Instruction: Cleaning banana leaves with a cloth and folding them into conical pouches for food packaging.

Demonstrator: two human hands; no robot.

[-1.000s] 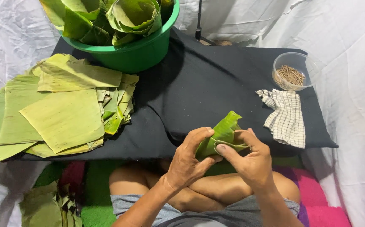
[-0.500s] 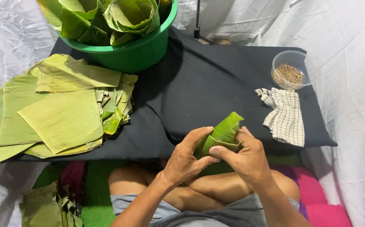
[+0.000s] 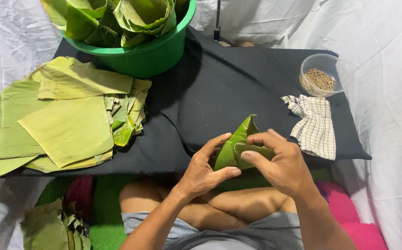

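both hands, left hand (image 3: 205,171) and right hand (image 3: 279,164), pinch a folded leaf cone (image 3: 235,146), tip pointing up-right.

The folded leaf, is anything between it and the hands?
No. Both hands already hold the folded leaf: the left hand cups its near side, the right hand presses a flap from the other. Nothing visible sits between them.

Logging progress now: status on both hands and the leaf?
Left hand and right hand both grip the folded green banana-leaf parcel. Held above black cloth-covered table. Nothing in the way.
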